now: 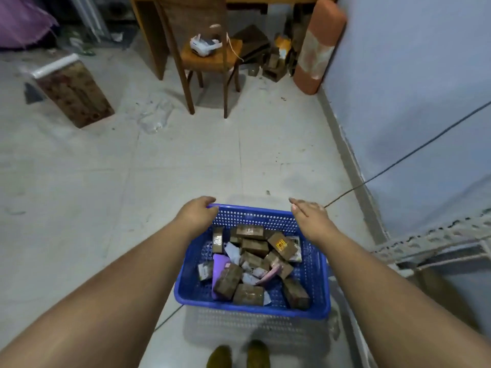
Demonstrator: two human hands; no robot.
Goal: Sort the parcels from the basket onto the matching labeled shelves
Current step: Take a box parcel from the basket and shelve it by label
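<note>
A blue perforated plastic basket hangs just above the floor in front of me and casts a shadow beneath it. It holds several small brown parcels, with some white and purple packets among them. My left hand grips the basket's far left rim corner, with the fingers curled over the edge. My right hand lies over the far right corner with its fingers stretched out and slightly blurred. A grey slotted metal shelf frame shows at the right edge.
A wooden chair with a white object on its seat stands ahead under a table. An orange roll leans on the blue wall. A brown box lies on the floor at left. A cable runs down the wall.
</note>
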